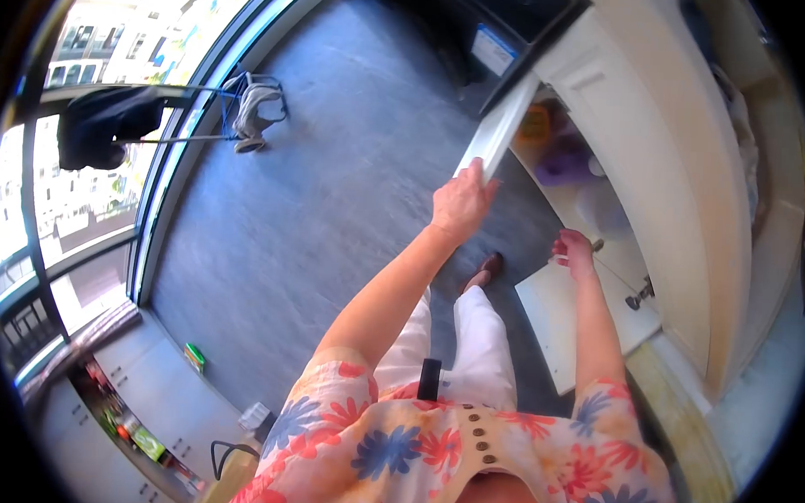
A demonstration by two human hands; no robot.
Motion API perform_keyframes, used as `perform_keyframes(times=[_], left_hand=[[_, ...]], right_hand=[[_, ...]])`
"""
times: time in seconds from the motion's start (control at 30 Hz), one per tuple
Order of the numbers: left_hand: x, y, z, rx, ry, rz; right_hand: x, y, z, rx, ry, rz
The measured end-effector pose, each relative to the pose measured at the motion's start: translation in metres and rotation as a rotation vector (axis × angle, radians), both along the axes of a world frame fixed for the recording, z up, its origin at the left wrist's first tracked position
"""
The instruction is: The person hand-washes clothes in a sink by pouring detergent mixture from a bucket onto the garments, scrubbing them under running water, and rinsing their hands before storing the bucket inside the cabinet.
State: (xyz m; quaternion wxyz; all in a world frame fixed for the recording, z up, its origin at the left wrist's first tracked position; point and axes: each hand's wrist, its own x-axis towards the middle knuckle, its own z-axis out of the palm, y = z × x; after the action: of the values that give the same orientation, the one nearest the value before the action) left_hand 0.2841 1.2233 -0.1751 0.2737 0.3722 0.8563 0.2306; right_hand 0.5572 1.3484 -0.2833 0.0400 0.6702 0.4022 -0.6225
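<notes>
My left hand (464, 202) is closed around the edge of a white cabinet door (504, 122), which stands swung out over the floor. My right hand (574, 250) has its fingers curled at the edge of a second white cabinet door (586, 316), also swung out, with dark metal hinges (639, 295) on its inner side. Between the two doors the low cabinet lies exposed. A purple item (567, 167) and an orange item (535, 123) show inside; their kinds are unclear in the shadow.
A dark appliance (526, 16) stands beyond the left door. Grey floor (336, 134) stretches along the windows, where a folding rack (257, 109) holds cloths. Low cabinets (159, 367) line the lower left, with a green-and-white box (194, 358) by them. A pale countertop edge (681, 412) is at right.
</notes>
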Motion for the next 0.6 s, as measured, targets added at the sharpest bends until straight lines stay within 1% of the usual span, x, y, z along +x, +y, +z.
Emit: perform_keyframes(times=[0.07,0.2,0.27,0.43,0.53,0.6], left_hand=[[-0.002,0.000,0.001,0.008,-0.026,-0.001],[-0.008,-0.002,-0.001,0.004,-0.050,-0.021],[-0.013,-0.003,-0.001,0.008,-0.055,-0.042],[-0.031,-0.009,-0.005,0.065,-0.052,-0.097],[-0.039,-0.010,-0.002,0.034,-0.059,-0.138],[-0.040,-0.010,-0.004,0.028,-0.047,-0.146]], right_hand=[[-0.012,0.021,-0.023,0.015,-0.008,-0.075],[-0.009,0.058,-0.088,-0.031,0.054,-0.260],[-0.005,0.072,-0.120,-0.029,0.057,-0.312],[-0.006,0.103,-0.175,0.006,0.048,-0.456],[0.005,0.117,-0.216,0.032,0.170,-0.534],[0.019,0.136,-0.258,-0.042,0.229,-0.499]])
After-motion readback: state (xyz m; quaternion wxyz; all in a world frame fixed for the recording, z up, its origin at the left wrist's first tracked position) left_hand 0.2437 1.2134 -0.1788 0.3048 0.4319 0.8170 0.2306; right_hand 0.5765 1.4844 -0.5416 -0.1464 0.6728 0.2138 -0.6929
